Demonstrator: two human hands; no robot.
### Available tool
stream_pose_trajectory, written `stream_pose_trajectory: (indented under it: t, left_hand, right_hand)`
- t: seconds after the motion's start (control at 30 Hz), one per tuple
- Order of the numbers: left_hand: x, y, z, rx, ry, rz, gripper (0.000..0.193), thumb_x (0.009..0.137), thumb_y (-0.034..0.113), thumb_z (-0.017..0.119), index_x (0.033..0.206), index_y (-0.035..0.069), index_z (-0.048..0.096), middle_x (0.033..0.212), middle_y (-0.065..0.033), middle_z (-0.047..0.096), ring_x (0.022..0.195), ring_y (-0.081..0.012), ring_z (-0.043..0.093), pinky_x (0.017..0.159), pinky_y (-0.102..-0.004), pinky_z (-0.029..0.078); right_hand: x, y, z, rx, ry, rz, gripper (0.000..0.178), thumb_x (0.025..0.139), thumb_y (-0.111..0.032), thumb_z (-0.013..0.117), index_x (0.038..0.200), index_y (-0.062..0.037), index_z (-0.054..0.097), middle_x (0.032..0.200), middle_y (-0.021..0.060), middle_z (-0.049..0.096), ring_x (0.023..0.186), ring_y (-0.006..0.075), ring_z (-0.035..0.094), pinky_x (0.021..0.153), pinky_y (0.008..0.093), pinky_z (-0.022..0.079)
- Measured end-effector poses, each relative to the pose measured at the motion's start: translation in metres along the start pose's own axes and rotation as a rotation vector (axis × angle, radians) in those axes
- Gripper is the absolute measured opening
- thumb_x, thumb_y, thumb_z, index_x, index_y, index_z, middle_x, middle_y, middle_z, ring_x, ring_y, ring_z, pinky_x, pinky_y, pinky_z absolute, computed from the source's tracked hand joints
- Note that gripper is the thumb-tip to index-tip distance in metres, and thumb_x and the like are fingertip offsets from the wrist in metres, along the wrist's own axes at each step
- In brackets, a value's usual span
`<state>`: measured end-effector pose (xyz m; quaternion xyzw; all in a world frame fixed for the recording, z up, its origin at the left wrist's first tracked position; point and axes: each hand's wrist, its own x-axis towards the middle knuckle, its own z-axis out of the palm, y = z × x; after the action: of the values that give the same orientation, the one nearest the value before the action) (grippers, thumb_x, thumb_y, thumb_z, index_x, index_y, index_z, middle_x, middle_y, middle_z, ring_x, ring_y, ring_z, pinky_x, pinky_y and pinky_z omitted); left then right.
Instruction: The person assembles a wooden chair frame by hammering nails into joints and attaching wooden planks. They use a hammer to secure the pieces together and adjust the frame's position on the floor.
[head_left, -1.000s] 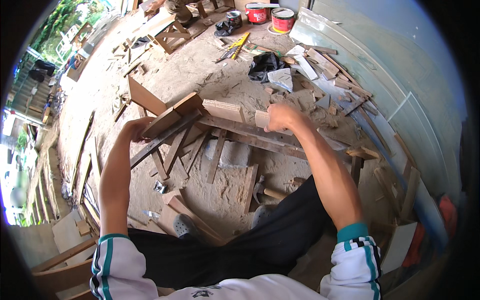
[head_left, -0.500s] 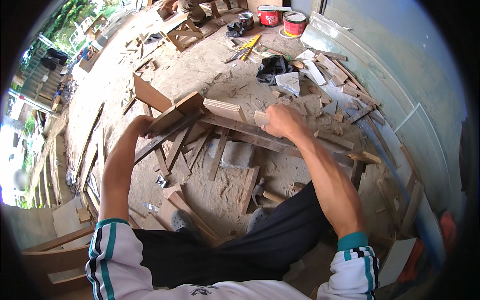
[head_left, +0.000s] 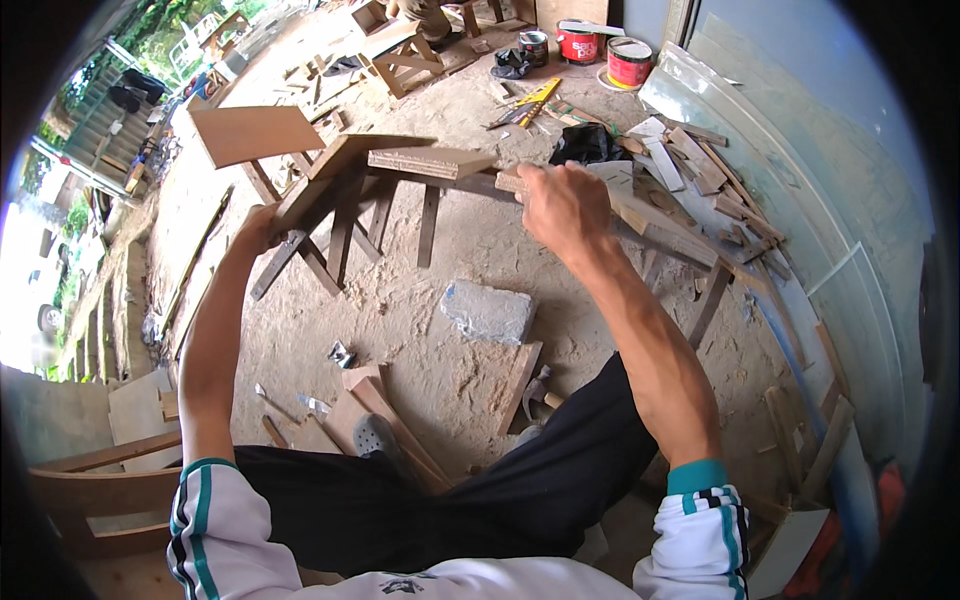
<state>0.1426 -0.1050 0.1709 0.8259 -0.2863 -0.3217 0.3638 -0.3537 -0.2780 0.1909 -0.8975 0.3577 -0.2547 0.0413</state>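
A wooden frame (head_left: 345, 205) of slats, legs and plywood pieces is held out in front of me. My left hand (head_left: 262, 228) is closed around its left side, with the fingertips hidden behind the wood. My right hand (head_left: 565, 207) is closed on its upper rail, and a short layered wood end (head_left: 510, 183) shows beside the knuckles. A plywood piece (head_left: 430, 162) sits on the rail between my hands. A flat brown panel (head_left: 256, 135) sticks out at the far left. From my right hand a long rail (head_left: 680, 238) runs down to the right.
A grey concrete block (head_left: 488, 312) lies on the dusty floor, with a hammer (head_left: 537, 388) and loose boards (head_left: 385, 430) near my feet. Wood scraps (head_left: 695, 170) pile along the right wall. Red paint buckets (head_left: 577, 45), a yellow saw (head_left: 535, 102) and another person (head_left: 425, 15) are farther back.
The frame has been raised and moved away from me, uncovering the concrete block beneath. It has tilted, so the left panel shows more of its face. Both hands keep their hold.
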Motion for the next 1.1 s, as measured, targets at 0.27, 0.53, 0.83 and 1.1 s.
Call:
stream_pose_trajectory:
  t: [0.27, 0.53, 0.83, 1.1]
  left_hand:
    - [-0.007, -0.044, 0.031, -0.158, 0.347, 0.028, 0.046, 0.075, 0.048, 0.076, 0.082, 0.003, 0.067, 0.060, -0.0071, 0.058, 0.044, -0.0145, 0.052, 0.039, -0.0284, 0.043]
    - [0.006, -0.166, 0.037, 0.177, 0.459, -0.011, 0.076, 0.063, 0.060, 0.080, 0.109, 0.000, 0.068, 0.099, -0.0177, 0.069, 0.081, -0.0252, 0.068, 0.068, -0.0335, 0.055]
    - [-0.014, -0.176, 0.056, 0.128, 0.454, 0.084, 0.058, 0.071, 0.056, 0.076, 0.097, 0.004, 0.071, 0.085, -0.0130, 0.068, 0.077, -0.0213, 0.066, 0.067, -0.0329, 0.052]
    - [-0.059, -0.208, 0.081, 0.052, 0.429, 0.111, 0.044, 0.082, 0.045, 0.069, 0.092, 0.002, 0.067, 0.087, -0.0170, 0.068, 0.081, -0.0282, 0.066, 0.074, -0.0370, 0.051]
  right_hand:
    - [0.007, -0.007, 0.078, -0.064, 0.203, -0.170, 0.032, 0.087, -0.009, 0.049, 0.117, -0.0065, 0.062, 0.118, 0.0140, 0.064, 0.109, 0.0363, 0.061, 0.096, 0.0509, 0.044]
    - [-0.040, -0.041, 0.119, -0.153, 0.026, -0.212, 0.040, 0.089, -0.005, 0.047, 0.128, -0.0082, 0.056, 0.133, 0.0096, 0.056, 0.120, 0.0387, 0.054, 0.101, 0.0632, 0.037]
    - [-0.066, -0.050, 0.120, -0.235, -0.035, -0.267, 0.054, 0.079, 0.004, 0.051, 0.131, -0.0078, 0.053, 0.131, 0.0099, 0.057, 0.122, 0.0334, 0.052, 0.101, 0.0569, 0.038]
    - [-0.132, -0.056, 0.129, -0.345, -0.265, -0.348, 0.055, 0.087, -0.006, 0.048, 0.141, -0.0049, 0.038, 0.147, 0.0123, 0.036, 0.135, 0.0357, 0.034, 0.104, 0.0650, 0.029]
